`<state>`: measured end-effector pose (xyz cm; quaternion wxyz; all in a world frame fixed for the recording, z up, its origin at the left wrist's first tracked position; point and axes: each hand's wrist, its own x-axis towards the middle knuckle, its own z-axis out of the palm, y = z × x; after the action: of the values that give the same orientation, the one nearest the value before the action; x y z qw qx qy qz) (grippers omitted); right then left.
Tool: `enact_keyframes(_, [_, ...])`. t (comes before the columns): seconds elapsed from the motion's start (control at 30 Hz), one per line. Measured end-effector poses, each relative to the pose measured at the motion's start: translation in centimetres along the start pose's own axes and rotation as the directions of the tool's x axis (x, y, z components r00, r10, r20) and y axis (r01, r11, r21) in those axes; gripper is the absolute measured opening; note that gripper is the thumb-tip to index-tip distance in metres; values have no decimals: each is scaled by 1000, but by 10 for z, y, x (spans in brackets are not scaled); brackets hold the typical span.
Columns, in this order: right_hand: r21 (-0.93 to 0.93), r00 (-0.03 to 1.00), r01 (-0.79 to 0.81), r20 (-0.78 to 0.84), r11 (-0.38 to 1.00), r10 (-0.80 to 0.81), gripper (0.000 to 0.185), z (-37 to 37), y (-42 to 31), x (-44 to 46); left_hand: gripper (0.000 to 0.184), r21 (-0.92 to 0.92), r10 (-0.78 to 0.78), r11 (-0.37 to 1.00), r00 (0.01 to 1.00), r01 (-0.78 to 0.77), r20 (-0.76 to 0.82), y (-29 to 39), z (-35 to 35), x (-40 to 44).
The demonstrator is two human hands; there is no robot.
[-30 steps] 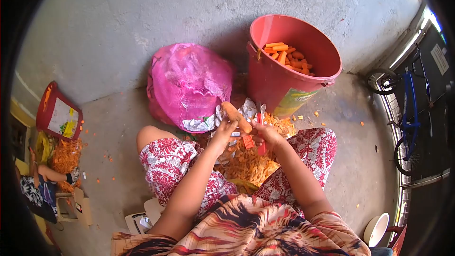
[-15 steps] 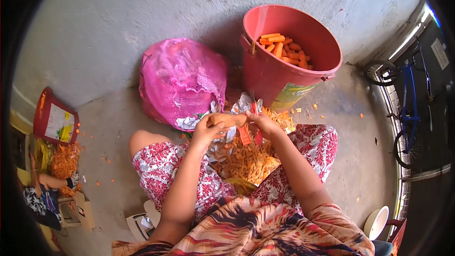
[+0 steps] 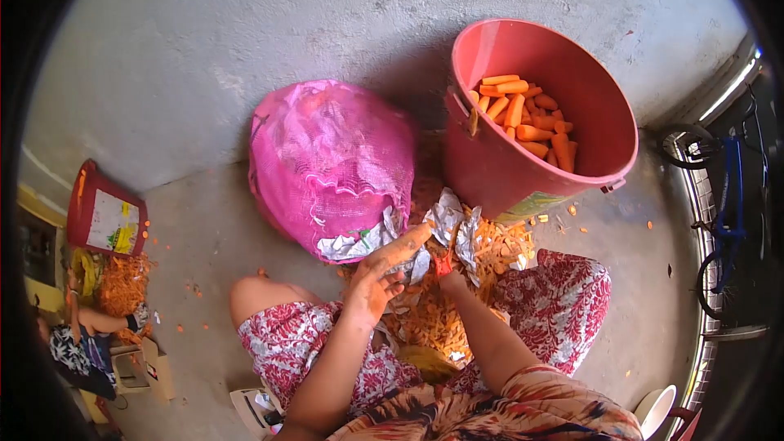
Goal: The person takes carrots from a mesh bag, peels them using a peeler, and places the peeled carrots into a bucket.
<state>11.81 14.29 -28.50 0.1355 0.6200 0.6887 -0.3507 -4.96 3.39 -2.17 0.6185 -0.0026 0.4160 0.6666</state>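
Note:
In my left hand lies a carrot, slanting up and away to the right, with my fingers closed around its near end. Close by on the right, my right hand is lowered over the peel pile and closed on a small red tool. Its shape is mostly hidden, so I cannot tell its exact kind. The two hands are apart. Below them, orange peelings are heaped between my legs, with crumpled grey-white paper at the far side.
A large red bucket holding several orange carrots stands by the wall. Left of it sits a full pink mesh sack. At far left are another person's leg, a smaller red bucket and peelings. A blue bicycle is at right.
My right hand has moved down and away from the carrot with the red tool. The carrot, earlier held level between both hands, now tilts upward in my left hand. The view has shifted.

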Motion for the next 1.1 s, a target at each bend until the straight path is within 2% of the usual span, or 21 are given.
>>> enact_keyframes(0.03, [228, 971, -209, -64, 951, 229, 46, -8, -12, -16, 35, 13, 13, 1000, 1000, -14, 11, 0, 1, 2])
enact_keyframes(0.07, [287, 958, -253, -56, 924, 280, 55, -17, -19, -25, 33, -17, 32, 999, 999, -31, 29, 0, 1, 5])
enact_keyframes(0.17, [291, 948, -216, -165, 932, 272, 55, -15, -14, -25, 39, 2, 81, 997, 997, -81, -20, -1, 2, 10])
enact_keyframes(0.27, [198, 940, -199, -237, 960, 244, 48, -15, -10, -23, 46, -3, 71, 997, 997, -71, -14, -4, 1, 12])
enact_keyframes(0.37, [107, 956, -57, -280, 993, 85, 39, -1, 11, -9, 48, 44, 59, 997, 998, -59, 5, -5, 3, 13])
enact_keyframes(0.47, [223, 987, 46, -160, 974, -10, 35, -2, 23, -6, 62, 51, 19, 998, 998, -23, 65, -6, 1, 13])
enact_keyframes(0.57, [121, 989, 85, -129, 989, -70, 36, -9, 27, -19, 70, 108, -46, 993, 995, 36, 89, -8, -4, 15])
enact_keyframes(0.67, [123, 949, -40, -307, 992, 76, 41, -19, 29, -34, 68, 344, -12, 939, 994, -25, 105, -11, -3, 15])
enact_keyframes(0.77, [316, 948, -102, -257, 943, 189, 48, -67, -1, -49, 58, 539, 142, 826, 986, -167, 88, -20, -6, 16])
enact_keyframes(0.8, [348, 960, -42, -244, 937, 134, 54, -82, -11, -52, 54, 663, 330, 652, 925, -368, 188, -38, -25, 32])
enact_keyframes(0.83, [381, 969, 16, -234, 924, 79, 60, -95, -22, -56, 53, 655, 298, 685, 943, -319, 148, -39, -22, 26])
enact_keyframes(0.93, [352, 956, 289, -163, 890, -246, 55, -137, -64, -117, 49, 563, 223, 799, 974, -210, 47, -40, -11, 21])
enact_keyframes(1.0, [253, 894, 446, -159, 858, -418, 55, -151, -82, -170, 50, 706, 306, 663, 951, -249, 48, -40, -6, 17])
enact_keyframes(1.03, [332, 905, 422, -98, 843, -414, 51, -148, -86, -181, 50, 765, 351, 587, 935, -264, 53, -40, -5, 16])
enact_keyframes(1.1, [157, 879, 477, -112, 865, -464, 55, -153, -91, -203, 48, 836, 442, 425, 885, -348, 143, -51, -15, 28])
